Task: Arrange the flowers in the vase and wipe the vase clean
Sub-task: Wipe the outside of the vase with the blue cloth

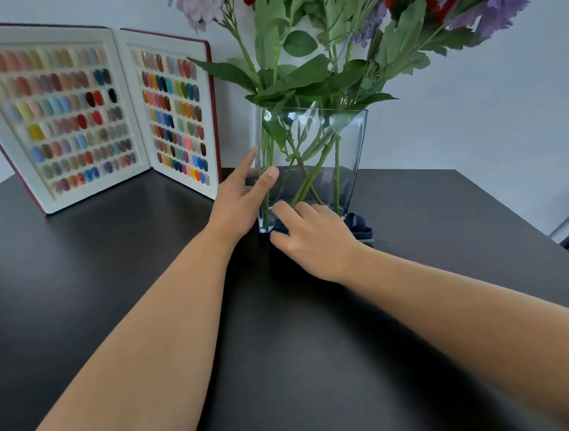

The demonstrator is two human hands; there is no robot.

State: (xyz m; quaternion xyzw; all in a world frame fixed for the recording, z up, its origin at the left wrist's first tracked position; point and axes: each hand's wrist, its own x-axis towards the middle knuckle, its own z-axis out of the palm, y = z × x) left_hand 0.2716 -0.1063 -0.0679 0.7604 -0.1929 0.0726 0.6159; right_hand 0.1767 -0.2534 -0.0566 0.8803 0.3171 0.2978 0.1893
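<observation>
A person's two bare hands work at a clear glass vase standing on a black table. The left hand braces the vase's left wall, fingers spread wide, thumb flat on the front glass and the other fingers reaching along the side. The right hand presses a dark blue cloth against the lower front of the vase, its fingers curled around the cloth; part of the cloth trails out to the right of that hand onto the table. Above both hands, flowers in purple, lilac and orange rise from the vase on green stems that cross inside the glass just beyond the fingertips. Left of the left hand, an open book of coloured nail samples stands upright on the table against a pale wall.
</observation>
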